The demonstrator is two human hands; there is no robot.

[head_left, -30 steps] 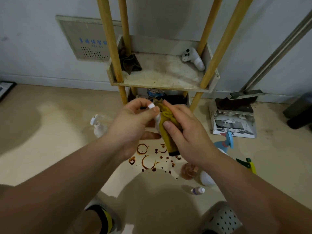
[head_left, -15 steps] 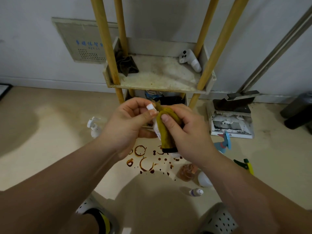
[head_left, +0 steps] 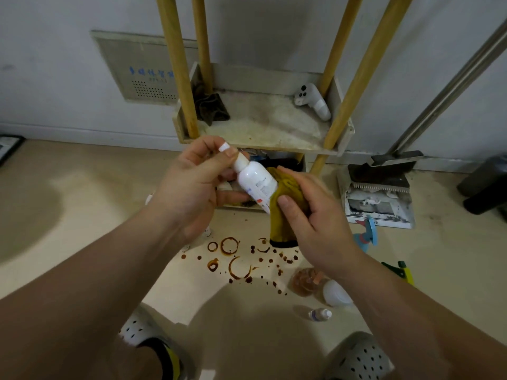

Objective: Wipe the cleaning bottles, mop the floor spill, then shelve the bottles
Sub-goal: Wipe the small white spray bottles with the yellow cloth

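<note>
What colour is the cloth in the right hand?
Mustard-yellow cloth with a black bottom edge; seen best in the head view.

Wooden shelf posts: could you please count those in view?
4: front left post, back left post, back right post, front right post, around the shelf tray; none looks hidden.

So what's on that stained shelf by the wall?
A dark rag in its back left corner and a white controller-like gadget at back right. The tier below is mostly covered by the white bottle and yellow cloth.
</note>
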